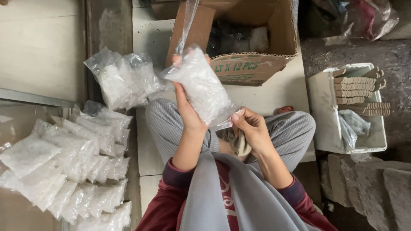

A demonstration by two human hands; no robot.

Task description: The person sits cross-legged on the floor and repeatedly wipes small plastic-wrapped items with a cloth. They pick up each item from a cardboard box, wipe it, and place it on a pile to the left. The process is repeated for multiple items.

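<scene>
Above the lap, a clear plastic bag of white granules (201, 87) is held up between both hands. The left hand (186, 107) is clamped around the bag's back and top, fingers wrapped behind it; the right hand (252, 128) is pinched shut on the bag's lower corner. A loose tail of clear film rises from the bag's top toward the cardboard box (252, 38), so the bag may not be sealed yet; that cannot be confirmed.

Progress, as judged: many filled bags are already laid out. A large pile of filled bags (72, 171) is stacked on the floor at the left, and a smaller cluster of bags (124, 79) lies further up, near the box. The work looks well advanced, with one bag in hand.

How much is left cannot be told. The box's inside is dark; only a pale lump and dark shapes are made out. A white tray (329, 128) at the right holds flat tan strips (359, 90) and crumpled clear film; what the strips are is unclear. The pile is cut off by the lower left edge. A cloth under the right hand is partly hidden.
</scene>
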